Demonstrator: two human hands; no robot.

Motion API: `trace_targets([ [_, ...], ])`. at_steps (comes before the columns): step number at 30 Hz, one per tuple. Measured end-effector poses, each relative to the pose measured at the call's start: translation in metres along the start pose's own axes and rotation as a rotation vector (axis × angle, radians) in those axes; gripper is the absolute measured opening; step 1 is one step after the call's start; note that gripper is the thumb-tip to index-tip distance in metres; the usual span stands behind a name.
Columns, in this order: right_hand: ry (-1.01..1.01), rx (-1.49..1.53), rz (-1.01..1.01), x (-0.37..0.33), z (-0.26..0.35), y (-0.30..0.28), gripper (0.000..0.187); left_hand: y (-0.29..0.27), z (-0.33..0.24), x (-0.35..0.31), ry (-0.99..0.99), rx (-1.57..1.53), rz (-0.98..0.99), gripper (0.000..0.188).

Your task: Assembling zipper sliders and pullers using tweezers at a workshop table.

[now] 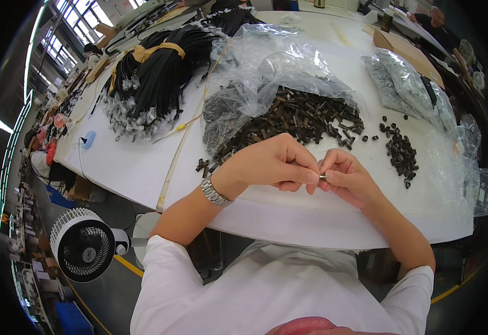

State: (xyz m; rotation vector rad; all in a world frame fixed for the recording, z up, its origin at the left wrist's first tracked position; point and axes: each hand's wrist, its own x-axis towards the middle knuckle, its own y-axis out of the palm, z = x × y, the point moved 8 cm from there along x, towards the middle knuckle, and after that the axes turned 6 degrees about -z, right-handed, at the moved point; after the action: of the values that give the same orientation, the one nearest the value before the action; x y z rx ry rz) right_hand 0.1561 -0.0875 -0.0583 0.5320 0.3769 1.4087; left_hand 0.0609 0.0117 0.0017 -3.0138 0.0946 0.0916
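Left fingers point(311, 177) and right fingers point(335, 177) pinch a small, perhaps metallic part point(323, 177) between them, seemingly to steady both ends; dark pieces point(302, 114) lie heaped just beyond, within easy reach.

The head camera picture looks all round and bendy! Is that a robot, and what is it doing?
No robot here: those are a person's own bare hands. The camera sits on the person's head and looks down, and its very wide lens bends straight edges. The left hand, with a watch on its wrist, meets the right hand. Their fingertips pinch a tiny part, too small to tell exactly what. On the white table lie a big heap of dark little pieces partly under clear plastic, a smaller dark pile to the right, and a tied bundle of black strips to the left.
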Motion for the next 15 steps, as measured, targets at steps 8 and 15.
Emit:
trace_targets([
  [8, 0.061, -0.012, -0.086, 0.018, -0.003, 0.006, 0.018, -0.038, -0.016, -0.007, 0.042, 0.131, -0.45, 0.022],
  [15, -0.092, -0.127, -0.247, 0.01, 0.017, -0.006, 0.018, -0.02, -0.014, -0.007, 0.219, 0.413, -0.609, 0.015],
])
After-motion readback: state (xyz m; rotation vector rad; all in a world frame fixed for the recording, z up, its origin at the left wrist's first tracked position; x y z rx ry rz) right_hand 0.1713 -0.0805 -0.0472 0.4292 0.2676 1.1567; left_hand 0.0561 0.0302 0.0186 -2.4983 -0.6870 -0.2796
